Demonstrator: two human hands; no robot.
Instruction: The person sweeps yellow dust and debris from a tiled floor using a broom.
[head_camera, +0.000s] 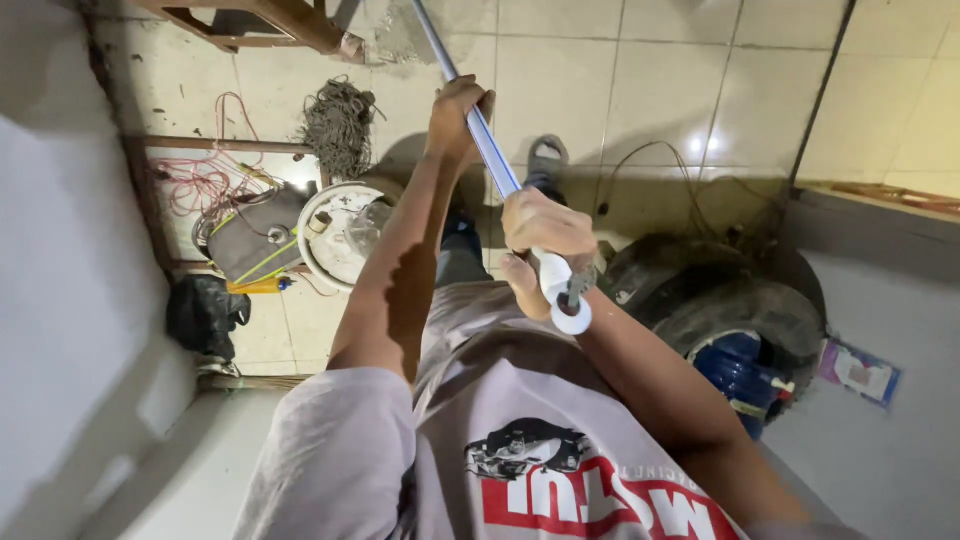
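Glossy cream tiled floor (600, 90) with lamp glare; brown wooden frame (215, 145) left; black rubber tyres (720, 300) right of frame, grey wall (60, 300) beside it.

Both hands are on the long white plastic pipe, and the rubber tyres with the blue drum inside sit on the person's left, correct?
Not quite. Left hand and right hand do grip the long white plastic pipe, but the black rubber tyres around the blue drum sit on the person's right, as the head view shows.

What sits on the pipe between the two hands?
Nothing: in the head view the stretch of white pipe between the left hand and the right hand is bare. Tiled floor shows behind it.
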